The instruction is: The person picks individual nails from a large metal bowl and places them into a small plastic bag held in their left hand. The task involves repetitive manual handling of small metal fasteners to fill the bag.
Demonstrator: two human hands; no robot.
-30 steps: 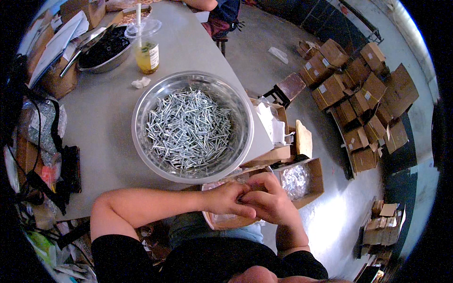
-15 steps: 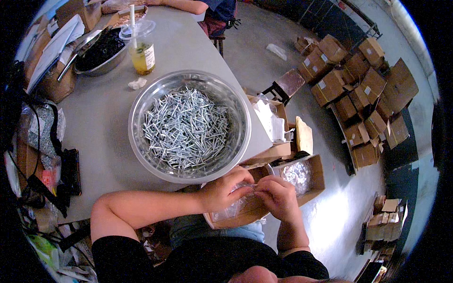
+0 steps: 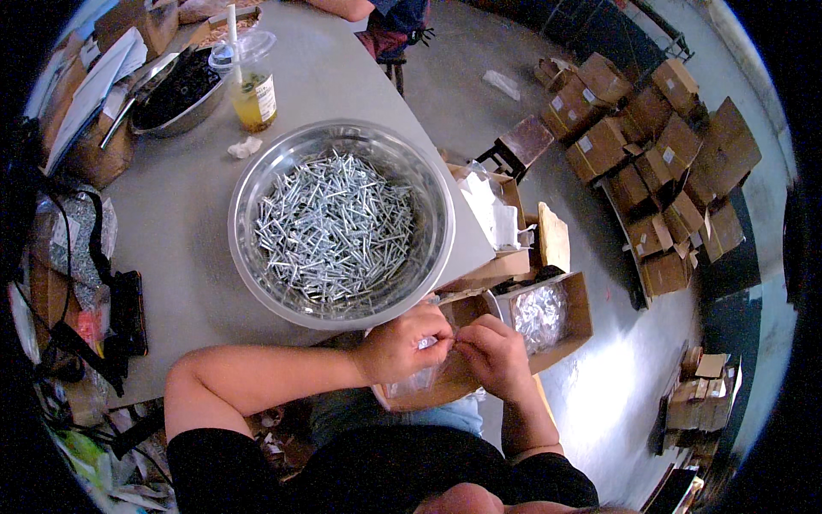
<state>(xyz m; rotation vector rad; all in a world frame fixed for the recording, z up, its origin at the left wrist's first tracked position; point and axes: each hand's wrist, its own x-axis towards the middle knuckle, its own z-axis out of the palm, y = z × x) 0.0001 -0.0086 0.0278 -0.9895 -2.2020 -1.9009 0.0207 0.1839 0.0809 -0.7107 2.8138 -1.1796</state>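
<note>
Left hand and right hand pinched shut on small clear plastic bag, near big screw-filled steel bowl for reach.

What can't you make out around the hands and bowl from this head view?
- Item pinched between left hand and right hand: too small, covered by fingers.
- Clear bag contents: hidden by both hands.
- Open box contents: glare on plastic.
- Dark bowl contents: too blurred.

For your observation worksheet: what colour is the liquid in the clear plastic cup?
Amber-yellow liquid in the clear plastic cup, head view.
</note>
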